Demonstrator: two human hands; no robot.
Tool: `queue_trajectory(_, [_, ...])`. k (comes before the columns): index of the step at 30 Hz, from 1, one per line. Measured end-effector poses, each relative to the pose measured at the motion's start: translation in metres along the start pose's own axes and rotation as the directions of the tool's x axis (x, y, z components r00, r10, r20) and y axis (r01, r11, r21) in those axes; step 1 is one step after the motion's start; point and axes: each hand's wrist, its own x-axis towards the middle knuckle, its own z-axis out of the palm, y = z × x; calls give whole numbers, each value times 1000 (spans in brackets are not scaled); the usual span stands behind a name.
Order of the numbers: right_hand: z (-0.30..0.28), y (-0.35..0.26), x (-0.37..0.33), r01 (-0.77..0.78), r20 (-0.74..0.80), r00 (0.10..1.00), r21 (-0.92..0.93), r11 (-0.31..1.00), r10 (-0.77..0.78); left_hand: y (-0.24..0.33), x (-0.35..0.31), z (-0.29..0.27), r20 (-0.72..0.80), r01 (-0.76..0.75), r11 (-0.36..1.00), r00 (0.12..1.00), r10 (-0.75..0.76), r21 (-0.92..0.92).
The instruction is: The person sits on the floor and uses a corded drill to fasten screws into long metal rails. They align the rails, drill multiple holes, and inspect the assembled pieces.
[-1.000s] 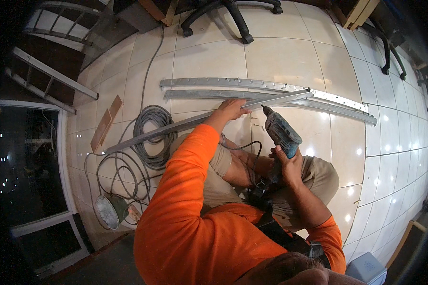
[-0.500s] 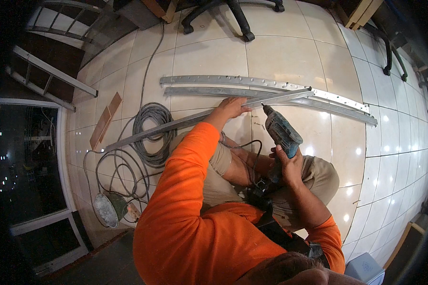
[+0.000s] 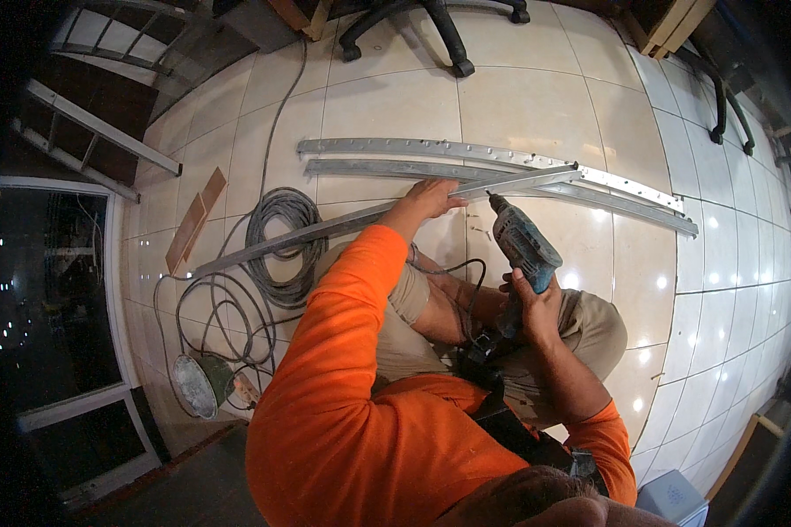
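Note:
My right hand [image 3: 536,306] is wrapped round the handle of a teal and black power drill [image 3: 523,241]. Its bit points at the metal bar [image 3: 281,239], close to the side nearest me; I cannot tell whether it touches. On that same long grey bar lies my left hand [image 3: 432,198], gripping it just left of the drill bit, with the thumb on the near side. The bar slants from the lower left up to the right, its right end crossing a perforated metal strip [image 3: 387,147] and a second plain metal bar [image 3: 369,169] on the floor.
Left of my knees lie a coiled grey cable [image 3: 259,233], brown board pieces [image 3: 198,224] and a tipped green bucket [image 3: 204,386]. A black chair base [image 3: 444,35] stands at the far side. A metal ladder-like frame [image 3: 105,132] is at the upper left. Small bits lie on the tiles.
Almost nothing differs. The view has shifted very slightly; both hands, the drill and the bar keep their places.

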Motion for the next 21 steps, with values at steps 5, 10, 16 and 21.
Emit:
queue_trajectory(5, [0, -4, -2, -26, 12, 1000, -24, 999, 26, -4, 2, 4, -3, -1, 1000, 1000, 1, 2])
queue_trajectory(10, [0, -1, -1, -3, 6, 1000, -11, 1000, 3, -3, 1, 4, -12, 11, 1000, 1000, -11, -2])
queue_trajectory(16, [0, 3, 1, 16, -5, 1000, -1, 1000, -16, 5, 3, -9, 149, 69, 998, 987, -66, -12])
queue_trajectory(21, [3, -4, -1, -20, 4, 1000, 9, 1000, 20, -5, 2, 5, -17, -10, 1000, 1000, 10, 10])
